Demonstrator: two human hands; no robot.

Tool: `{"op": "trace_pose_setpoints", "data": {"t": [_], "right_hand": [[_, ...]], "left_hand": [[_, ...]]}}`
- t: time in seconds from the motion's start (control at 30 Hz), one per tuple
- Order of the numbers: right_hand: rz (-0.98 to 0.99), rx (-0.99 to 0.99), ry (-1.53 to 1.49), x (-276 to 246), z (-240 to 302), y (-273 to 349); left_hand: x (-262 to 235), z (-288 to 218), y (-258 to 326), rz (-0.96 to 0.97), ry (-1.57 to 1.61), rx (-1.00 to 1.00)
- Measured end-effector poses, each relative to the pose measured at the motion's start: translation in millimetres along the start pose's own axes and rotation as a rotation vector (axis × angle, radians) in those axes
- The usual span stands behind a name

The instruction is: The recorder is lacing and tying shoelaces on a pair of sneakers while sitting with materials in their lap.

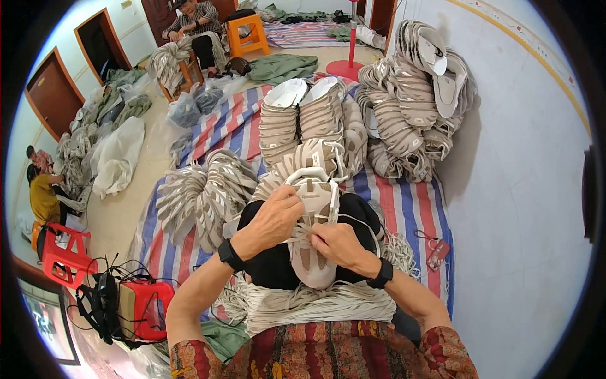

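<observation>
Lace bundle (pixel 315 303) is lying on lap, nearest cam. I'm watching left hand (pixel 276 218) & right hand (pixel 339 244), fingers pinching a lace (pixel 303 237) on beige shoe upper (pixel 314 218), resting above bundle.

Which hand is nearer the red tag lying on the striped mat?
The right hand. It sits on the shoe upper, on the side toward the red tag; the left hand is farther across.
</observation>
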State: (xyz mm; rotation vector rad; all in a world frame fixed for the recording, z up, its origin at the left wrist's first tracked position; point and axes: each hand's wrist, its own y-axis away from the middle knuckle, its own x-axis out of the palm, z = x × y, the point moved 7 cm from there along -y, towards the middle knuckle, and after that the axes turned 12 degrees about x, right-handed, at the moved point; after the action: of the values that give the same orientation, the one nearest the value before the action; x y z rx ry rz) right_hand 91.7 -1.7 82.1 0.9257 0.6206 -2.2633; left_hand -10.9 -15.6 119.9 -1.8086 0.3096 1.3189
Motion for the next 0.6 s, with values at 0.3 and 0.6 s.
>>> {"op": "trace_pose_setpoints", "data": {"t": [0.3,0.6], "right_hand": [[-0.025,-0.049,-0.127,1,-2,4],[-0.219,0.072,-0.252,-42,-19,0]], "left_hand": [[10,-3,-2,-0.063,0.105,-0.037],[9,2,3,-0.178,0.143,-0.149]]}}
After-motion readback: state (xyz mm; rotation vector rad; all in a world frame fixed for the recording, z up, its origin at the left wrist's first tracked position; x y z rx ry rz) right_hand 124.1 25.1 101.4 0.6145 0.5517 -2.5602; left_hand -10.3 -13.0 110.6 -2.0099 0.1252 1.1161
